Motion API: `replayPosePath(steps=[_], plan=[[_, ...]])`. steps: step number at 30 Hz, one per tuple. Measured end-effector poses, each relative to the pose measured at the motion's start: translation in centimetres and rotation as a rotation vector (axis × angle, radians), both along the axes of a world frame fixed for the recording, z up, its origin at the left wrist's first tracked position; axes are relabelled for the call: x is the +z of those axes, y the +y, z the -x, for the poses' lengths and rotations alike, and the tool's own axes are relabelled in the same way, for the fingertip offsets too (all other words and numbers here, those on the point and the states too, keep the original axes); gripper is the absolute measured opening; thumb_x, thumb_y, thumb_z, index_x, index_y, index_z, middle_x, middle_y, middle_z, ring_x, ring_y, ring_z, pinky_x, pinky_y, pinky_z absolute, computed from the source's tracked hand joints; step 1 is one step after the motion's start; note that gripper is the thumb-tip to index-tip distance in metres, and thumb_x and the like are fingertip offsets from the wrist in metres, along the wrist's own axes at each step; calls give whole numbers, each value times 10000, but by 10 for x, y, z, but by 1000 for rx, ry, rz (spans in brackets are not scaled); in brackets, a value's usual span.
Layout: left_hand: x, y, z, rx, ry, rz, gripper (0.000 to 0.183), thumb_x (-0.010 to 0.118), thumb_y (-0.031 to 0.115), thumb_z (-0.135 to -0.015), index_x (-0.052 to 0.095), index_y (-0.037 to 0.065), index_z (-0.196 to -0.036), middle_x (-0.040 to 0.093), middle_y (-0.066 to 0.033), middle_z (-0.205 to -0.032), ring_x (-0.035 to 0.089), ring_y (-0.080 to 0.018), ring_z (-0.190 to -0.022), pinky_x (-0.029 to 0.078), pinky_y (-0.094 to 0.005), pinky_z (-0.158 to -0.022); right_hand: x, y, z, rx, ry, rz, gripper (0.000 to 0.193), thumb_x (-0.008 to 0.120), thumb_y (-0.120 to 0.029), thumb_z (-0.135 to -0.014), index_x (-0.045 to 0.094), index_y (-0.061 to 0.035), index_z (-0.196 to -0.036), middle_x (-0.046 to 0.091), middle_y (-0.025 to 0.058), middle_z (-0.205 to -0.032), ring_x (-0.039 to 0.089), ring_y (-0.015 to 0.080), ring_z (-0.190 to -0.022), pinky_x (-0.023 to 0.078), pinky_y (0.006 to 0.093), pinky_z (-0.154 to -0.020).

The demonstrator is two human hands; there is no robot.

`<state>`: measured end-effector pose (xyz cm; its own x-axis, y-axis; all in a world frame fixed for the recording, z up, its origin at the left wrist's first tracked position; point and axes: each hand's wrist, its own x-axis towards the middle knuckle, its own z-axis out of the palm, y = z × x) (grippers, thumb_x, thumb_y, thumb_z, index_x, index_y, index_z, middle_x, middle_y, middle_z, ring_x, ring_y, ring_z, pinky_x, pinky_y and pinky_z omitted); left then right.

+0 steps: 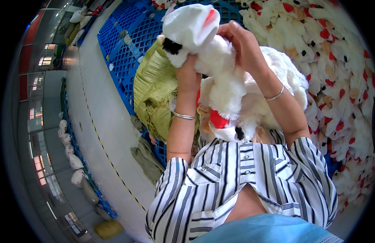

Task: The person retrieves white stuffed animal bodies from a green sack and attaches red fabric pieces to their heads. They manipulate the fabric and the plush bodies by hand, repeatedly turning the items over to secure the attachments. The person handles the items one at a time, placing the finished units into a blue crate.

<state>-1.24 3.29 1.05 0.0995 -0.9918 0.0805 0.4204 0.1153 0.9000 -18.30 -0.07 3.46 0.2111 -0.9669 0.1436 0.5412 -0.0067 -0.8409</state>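
Note:
A fluffy white plush toy [222,60] is raised in front of me, with a smooth white cap-like piece [190,26] bearing a red mark at its top and a black furry patch beneath. My left hand [189,69] grips the toy from below, its fingers mostly hidden in the fur. Against the toy's right side, my right hand [245,45] is closed with bent fingers, pinching near the edge of the white piece. More white plush [282,77] lies under my right forearm. A red piece [218,119] and another black patch show close to my chest.
A large heap of white plush pieces [333,81] with red and black parts fills the right side. A yellow-green woven sack [153,89] lies beside my left arm on blue plastic pallets [119,52]. Stuffed bundles [75,162] line the far left beyond a pale floor [102,133].

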Motion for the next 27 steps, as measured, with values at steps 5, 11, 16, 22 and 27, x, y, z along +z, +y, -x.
replayPosePath(steps=[5,11,16,22,27], plan=[[-14,-1,-34,139,45,298,512,525,343,-995,439,31,-1392,526,-103,-1342,539,-227,-1209,451,-376,-1040,-3,-7,42,8,-228,-190,337,460,-390,-1012,588,-100,-898,424,-71,-593,257,33,-477,222,225,-423],[13,18,-30,-274,67,148,532,439,448,-1021,446,34,-1355,530,-142,-1336,539,-226,-1216,455,-415,-1051,-4,-2,42,243,276,74,389,559,-371,-974,594,-27,-1152,593,-8,-845,427,32,-588,345,203,-484],[20,11,-6,-126,-328,196,427,662,123,-911,497,28,-1293,606,-105,-1215,612,-212,-1077,497,-376,-952,-11,8,14,342,71,155,502,706,-253,-893,544,8,-1290,645,53,-1149,606,97,-1006,488,255,-897],[55,35,-19,-331,-574,246,514,745,120,-782,551,26,-1248,568,-97,-1294,558,-207,-1180,439,-339,-1013,-15,15,21,291,-23,202,262,689,-147,-885,612,-38,-1109,647,-15,-1031,589,33,-945,510,219,-804],[66,35,-7,-145,-561,391,145,649,95,-855,581,36,-969,592,-57,-1037,567,-133,-930,478,-279,-847,-23,7,23,280,154,339,181,696,-157,-877,636,-34,-994,635,-20,-965,566,40,-907,496,236,-791]])
